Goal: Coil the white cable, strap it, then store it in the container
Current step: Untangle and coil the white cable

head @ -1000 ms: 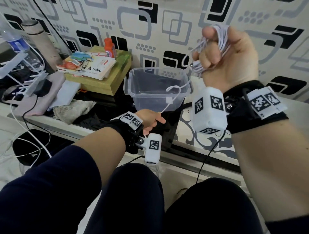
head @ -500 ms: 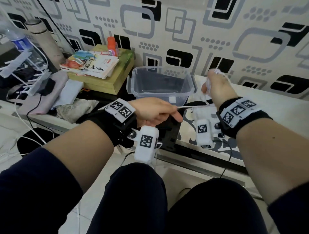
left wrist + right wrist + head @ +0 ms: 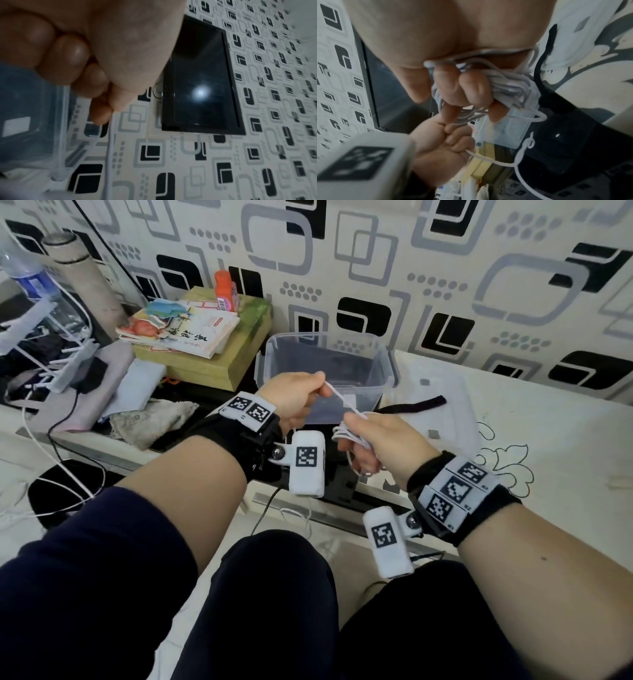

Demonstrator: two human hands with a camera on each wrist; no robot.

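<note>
My right hand (image 3: 363,443) grips a bundle of coiled white cable (image 3: 508,83) in its curled fingers, just in front of the clear plastic container (image 3: 387,364). My left hand (image 3: 301,395) pinches a loose strand of the white cable (image 3: 342,400) that runs across to the bundle; the white cable (image 3: 109,148) trails out of its closed fingers. A black strap (image 3: 414,405) lies flat on the white surface to the right of the container. More slack cable hangs in a loop below my hands (image 3: 520,159).
A stack of books on a yellow-green box (image 3: 205,350) with an orange bottle (image 3: 224,287) stands left of the container. Cloths, cables and a water bottle (image 3: 24,272) clutter the far left. A patterned white tabletop (image 3: 531,440) extends to the right. My knees are below.
My right hand came down from head height with the bundle to just in front of the container. My left hand rose and moved right, pinching the strand close to the bundle.
</note>
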